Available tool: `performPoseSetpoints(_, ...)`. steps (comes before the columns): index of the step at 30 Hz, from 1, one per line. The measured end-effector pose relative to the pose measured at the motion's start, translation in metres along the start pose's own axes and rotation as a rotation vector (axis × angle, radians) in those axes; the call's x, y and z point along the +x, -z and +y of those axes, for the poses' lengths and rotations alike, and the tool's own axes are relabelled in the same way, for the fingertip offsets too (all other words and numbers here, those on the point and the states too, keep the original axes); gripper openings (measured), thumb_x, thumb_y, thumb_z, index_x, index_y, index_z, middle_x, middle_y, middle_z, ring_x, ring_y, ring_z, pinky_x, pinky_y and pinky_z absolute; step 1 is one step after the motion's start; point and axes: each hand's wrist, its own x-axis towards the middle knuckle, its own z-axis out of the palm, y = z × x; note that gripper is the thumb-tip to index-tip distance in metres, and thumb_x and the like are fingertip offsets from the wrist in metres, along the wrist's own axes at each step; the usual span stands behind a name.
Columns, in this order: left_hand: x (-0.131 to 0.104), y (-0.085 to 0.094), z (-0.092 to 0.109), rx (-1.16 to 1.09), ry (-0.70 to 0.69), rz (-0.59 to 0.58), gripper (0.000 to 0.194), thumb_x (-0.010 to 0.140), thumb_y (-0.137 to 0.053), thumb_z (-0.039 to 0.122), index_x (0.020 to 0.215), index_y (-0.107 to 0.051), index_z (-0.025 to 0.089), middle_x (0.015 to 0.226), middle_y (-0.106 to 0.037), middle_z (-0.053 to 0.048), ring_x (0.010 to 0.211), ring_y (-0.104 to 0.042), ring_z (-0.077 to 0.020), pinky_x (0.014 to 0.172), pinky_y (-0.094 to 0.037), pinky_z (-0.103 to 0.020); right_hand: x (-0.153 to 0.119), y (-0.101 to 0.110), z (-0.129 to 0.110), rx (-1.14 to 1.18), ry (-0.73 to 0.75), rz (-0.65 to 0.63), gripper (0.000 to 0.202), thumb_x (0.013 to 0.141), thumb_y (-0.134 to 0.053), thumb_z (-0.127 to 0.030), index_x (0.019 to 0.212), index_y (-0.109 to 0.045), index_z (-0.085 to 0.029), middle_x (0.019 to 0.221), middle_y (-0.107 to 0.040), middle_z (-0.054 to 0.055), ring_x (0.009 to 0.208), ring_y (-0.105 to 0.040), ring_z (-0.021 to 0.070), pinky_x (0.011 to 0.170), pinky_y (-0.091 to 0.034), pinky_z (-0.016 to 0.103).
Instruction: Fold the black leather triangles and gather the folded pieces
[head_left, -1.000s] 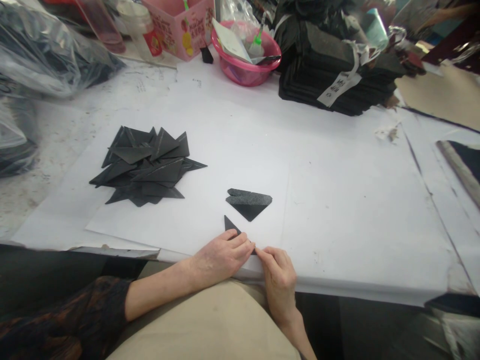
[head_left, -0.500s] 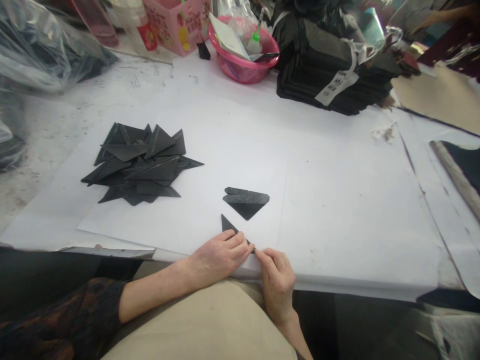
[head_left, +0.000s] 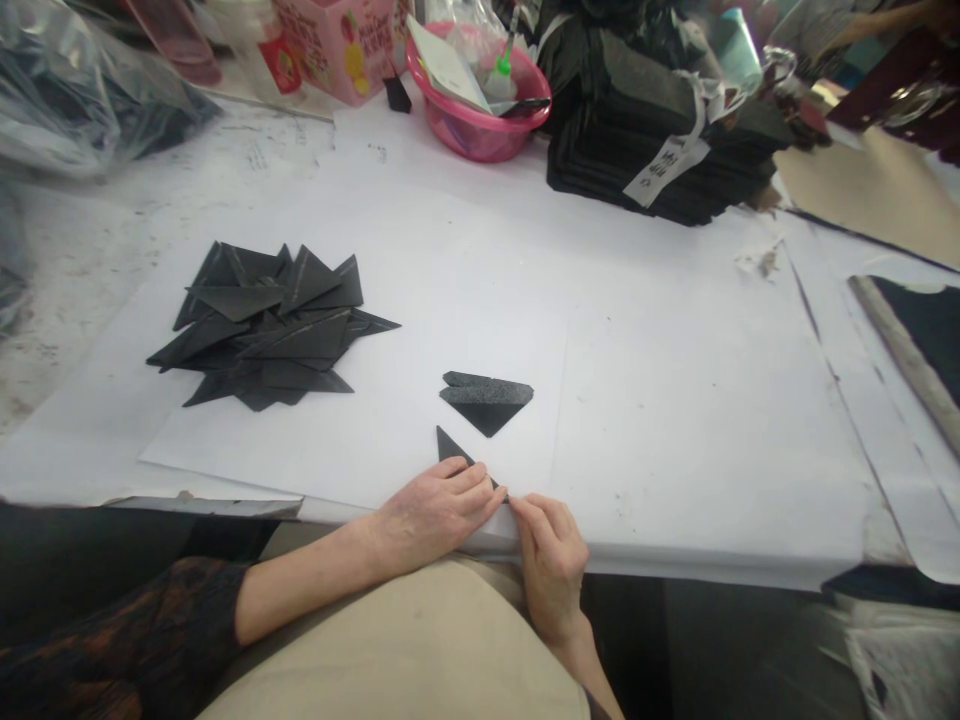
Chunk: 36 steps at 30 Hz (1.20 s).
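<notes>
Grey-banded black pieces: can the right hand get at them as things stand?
Likely yes: the grey-banded black pieces lie just beyond the right hand, bare white paper between, though it seems to pinch the black triangle.

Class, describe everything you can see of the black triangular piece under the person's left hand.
The black triangular piece lies near the front edge of the white-covered table. It looks thin, flat and matte, its material uncertain. One pointed corner shows beyond the left hand, whose fingers cover its middle. At the far end from that corner, a narrow dark tip shows, which the right hand appears to pinch.
</notes>
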Motion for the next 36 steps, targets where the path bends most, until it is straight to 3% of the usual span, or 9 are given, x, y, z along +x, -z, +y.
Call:
performPoseSetpoints(24,0.0007,0.0039,0.0003,-0.004,-0.019,-0.025,0.033,0.098,-0.046,0.012,0.13,-0.054,0.009,0.113,-0.062,-0.009,0.114,-0.054,-0.0236,0.093,-0.045,-0.036,-0.0032,0.0009,0.0024,-0.043,0.028,-0.036,0.028,0.086,-0.062,-0.002,0.107,-0.068,-0.02,0.093,-0.063,0.006,0.086,-0.056,0.0154,0.074,-0.049,0.03)
performPoseSetpoints(32,0.0011,0.0041,0.0013,0.012,-0.026,-0.011,0.032,0.098,-0.046,0.012,0.128,-0.055,0.009,0.112,-0.062,-0.009,0.114,-0.054,-0.024,0.094,-0.045,-0.036,-0.0064,0.0016,0.003,0.117,-0.105,0.01,0.03,0.087,-0.061,-0.003,0.111,-0.066,-0.02,0.099,-0.063,0.005,0.093,-0.059,0.0142,0.083,-0.052,0.028)
performPoseSetpoints(36,0.0007,0.0034,0.0015,0.013,-0.025,-0.018,0.032,0.098,-0.045,0.012,0.129,-0.055,0.009,0.114,-0.061,-0.009,0.114,-0.054,-0.0244,0.093,-0.045,-0.036,-0.0098,0.0018,0.0022,0.106,-0.092,0.023,0.03,0.087,-0.06,-0.003,0.109,-0.068,-0.021,0.097,-0.064,0.005,0.092,-0.059,0.0148,0.081,-0.052,0.028)
